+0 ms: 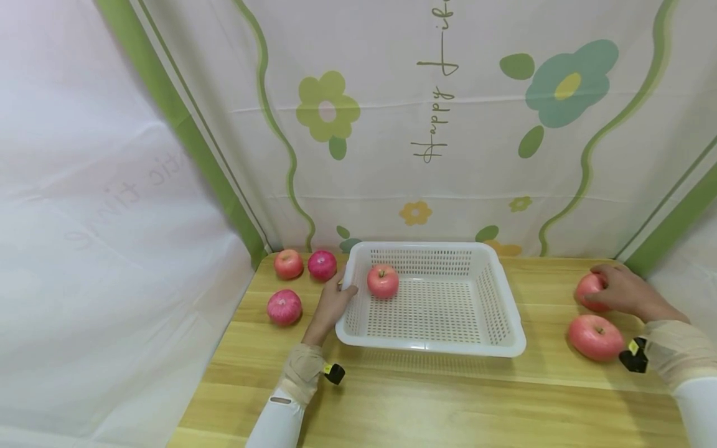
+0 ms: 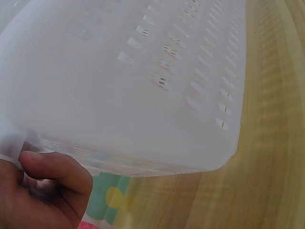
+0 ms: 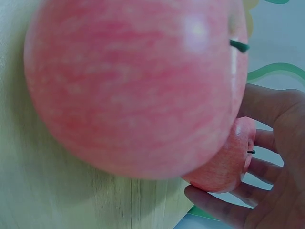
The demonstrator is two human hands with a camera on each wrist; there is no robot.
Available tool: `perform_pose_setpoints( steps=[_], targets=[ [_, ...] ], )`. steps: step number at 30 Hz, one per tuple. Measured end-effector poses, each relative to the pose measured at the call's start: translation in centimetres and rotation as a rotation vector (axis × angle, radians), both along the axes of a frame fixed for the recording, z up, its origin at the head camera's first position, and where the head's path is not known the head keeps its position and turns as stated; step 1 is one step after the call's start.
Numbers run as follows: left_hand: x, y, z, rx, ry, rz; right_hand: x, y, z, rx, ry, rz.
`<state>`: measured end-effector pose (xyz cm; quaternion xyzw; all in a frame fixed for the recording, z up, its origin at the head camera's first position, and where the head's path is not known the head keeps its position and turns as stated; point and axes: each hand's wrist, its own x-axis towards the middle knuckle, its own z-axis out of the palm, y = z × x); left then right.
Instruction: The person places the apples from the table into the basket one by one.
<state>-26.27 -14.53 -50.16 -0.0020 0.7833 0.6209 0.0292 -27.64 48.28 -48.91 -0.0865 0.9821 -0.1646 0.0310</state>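
A white perforated basket (image 1: 431,346) stands mid-table with one red apple (image 1: 383,281) inside at its left end. My left hand (image 1: 338,294) grips the basket's left rim; in the left wrist view the thumb (image 2: 50,166) lies on the rim of the basket wall (image 2: 143,95). At the far right, my right hand (image 1: 604,287) curls over a red apple (image 1: 589,292) on the table. In the right wrist view its fingers (image 3: 224,210) cup that apple (image 3: 223,164). A second apple (image 1: 595,336) (image 3: 133,86) lies just in front of it.
Three more red apples lie left of the basket: two at the back (image 1: 288,264) (image 1: 322,265) and one nearer (image 1: 284,307). The wooden table (image 1: 448,404) is backed by a flower-print cloth (image 1: 437,124), with white drapes on both sides.
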Motion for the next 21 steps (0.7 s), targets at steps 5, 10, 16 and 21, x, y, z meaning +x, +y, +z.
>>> perform_pose_setpoints(
  steps=[5,10,16,21],
  targets=[
    [0.01,-0.01,0.01,-0.001,-0.005,0.003,-0.12,0.07,0.02,0.004,-0.002,0.0],
    [-0.06,-0.06,-0.09,-0.007,-0.01,0.005,-0.17,-0.01,0.07,0.007,-0.006,-0.003],
    [-0.19,-0.12,-0.18,-0.008,-0.012,0.003,-0.26,-0.22,0.08,0.015,0.021,0.003],
    [-0.19,-0.14,-0.17,-0.012,-0.013,0.001,-0.22,-0.36,0.25,0.019,0.018,-0.003]
  ],
)
